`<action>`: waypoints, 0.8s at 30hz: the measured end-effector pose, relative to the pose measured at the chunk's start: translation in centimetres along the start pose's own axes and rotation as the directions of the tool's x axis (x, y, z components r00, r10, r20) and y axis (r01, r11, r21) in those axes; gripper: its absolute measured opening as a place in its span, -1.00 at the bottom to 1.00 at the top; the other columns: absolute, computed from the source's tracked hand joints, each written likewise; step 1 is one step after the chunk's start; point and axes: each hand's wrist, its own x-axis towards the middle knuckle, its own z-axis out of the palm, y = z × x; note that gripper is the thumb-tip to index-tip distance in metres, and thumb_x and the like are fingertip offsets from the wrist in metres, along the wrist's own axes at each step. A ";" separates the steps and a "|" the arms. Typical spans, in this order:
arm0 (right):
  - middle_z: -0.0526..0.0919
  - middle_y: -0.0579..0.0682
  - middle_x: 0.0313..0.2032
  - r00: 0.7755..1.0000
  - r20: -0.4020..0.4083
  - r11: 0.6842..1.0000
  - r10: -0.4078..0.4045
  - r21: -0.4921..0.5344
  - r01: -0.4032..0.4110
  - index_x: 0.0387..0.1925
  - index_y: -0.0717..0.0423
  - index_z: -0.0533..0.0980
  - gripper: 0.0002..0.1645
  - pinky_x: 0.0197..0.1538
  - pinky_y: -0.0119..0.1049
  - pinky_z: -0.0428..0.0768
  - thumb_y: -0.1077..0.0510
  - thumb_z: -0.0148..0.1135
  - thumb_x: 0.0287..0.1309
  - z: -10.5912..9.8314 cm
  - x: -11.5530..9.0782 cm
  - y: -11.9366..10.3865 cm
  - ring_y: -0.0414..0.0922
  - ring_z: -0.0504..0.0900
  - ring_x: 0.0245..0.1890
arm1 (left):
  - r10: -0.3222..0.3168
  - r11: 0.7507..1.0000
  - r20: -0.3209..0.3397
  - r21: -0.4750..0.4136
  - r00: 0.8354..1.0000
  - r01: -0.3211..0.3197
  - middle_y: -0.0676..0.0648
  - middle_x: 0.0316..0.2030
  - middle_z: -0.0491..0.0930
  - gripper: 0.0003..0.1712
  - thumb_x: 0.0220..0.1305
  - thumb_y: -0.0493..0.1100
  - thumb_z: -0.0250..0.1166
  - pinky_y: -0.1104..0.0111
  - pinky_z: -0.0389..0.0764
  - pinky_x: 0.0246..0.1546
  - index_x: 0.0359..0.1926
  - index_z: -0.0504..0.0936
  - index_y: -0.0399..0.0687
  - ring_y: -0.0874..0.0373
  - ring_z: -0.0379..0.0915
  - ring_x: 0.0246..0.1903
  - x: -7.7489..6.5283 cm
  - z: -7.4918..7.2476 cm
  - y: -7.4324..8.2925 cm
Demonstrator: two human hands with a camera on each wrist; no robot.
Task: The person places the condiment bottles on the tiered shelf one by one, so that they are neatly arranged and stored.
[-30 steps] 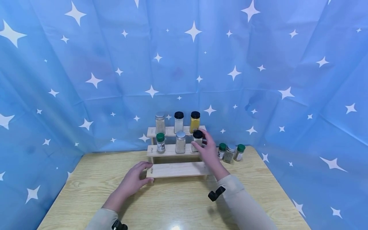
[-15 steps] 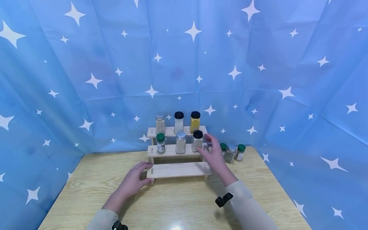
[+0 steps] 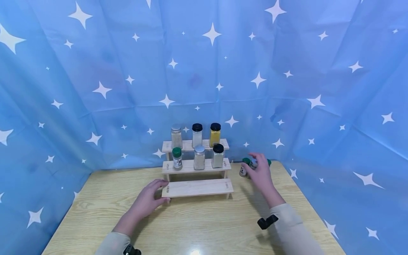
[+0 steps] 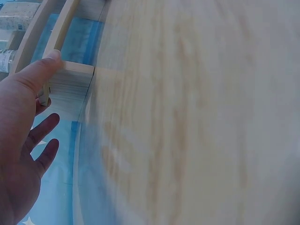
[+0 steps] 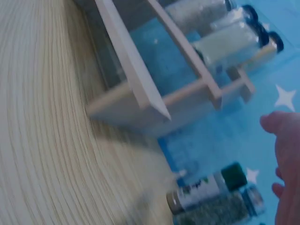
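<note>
A three-step wooden spice rack (image 3: 197, 187) stands on the table. My left hand (image 3: 148, 198) grips the left end of its lowest board, thumb on the front edge in the left wrist view. Off to the rack's right, my right hand (image 3: 262, 177) hovers at a group of spice jars, thumb and fingers apart. There, a green-capped jar (image 5: 201, 192) stands beside a silver-lidded jar of dried herbs (image 5: 218, 212). Behind the fingers a second green cap (image 3: 269, 162) peeks out; its jar is mostly hidden. The right wrist view shows no jar in that hand.
On the middle step stand a green-capped jar (image 3: 177, 159), a silver-lidded jar (image 3: 199, 159) and a black-capped jar (image 3: 218, 157). The top step bears three more, including a yellow spice jar (image 3: 215, 135). A blue star-patterned curtain (image 3: 197, 71) hangs behind the wooden table (image 3: 204, 223).
My right hand has left the black-capped jar on the middle step and moved right to the jars on the table. The left hand stays at the rack.
</note>
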 end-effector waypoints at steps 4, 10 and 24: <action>0.50 0.27 0.39 0.999 0.040 0.996 -0.021 -0.087 0.024 0.47 0.22 0.47 -0.31 0.40 0.38 0.48 0.05 0.50 0.49 -0.6 0.7 1.2 0.31 0.40 0.43 | -0.003 1.000 -0.004 0.003 1.000 0.003 -0.06 0.45 0.57 -0.22 0.31 -0.01 0.66 -0.16 0.46 0.54 0.49 0.61 0.01 -0.18 0.44 0.49 0.0 0.0 -0.1; 0.54 0.30 0.36 0.990 0.137 0.976 -0.027 -0.212 0.056 0.46 0.28 0.49 -0.30 0.39 0.38 0.46 0.06 0.50 0.47 -0.5 1.7 2.2 0.33 0.38 0.42 | -0.014 1.000 0.006 0.001 1.000 0.014 -0.05 0.46 0.56 -0.20 0.29 -0.02 0.67 -0.15 0.45 0.55 0.49 0.60 0.01 -0.17 0.43 0.50 -0.1 0.0 -0.1; 0.70 0.30 0.19 0.976 0.216 0.933 -0.037 -0.341 0.111 0.30 0.30 0.62 -0.48 0.18 0.35 0.59 0.15 0.52 0.43 0.2 3.0 3.3 0.32 0.59 0.19 | -0.054 0.999 0.020 -0.002 0.998 0.054 -0.06 0.50 0.52 -0.19 0.31 -0.02 0.67 -0.16 0.43 0.56 0.51 0.58 0.02 -0.17 0.38 0.53 -0.1 0.1 0.1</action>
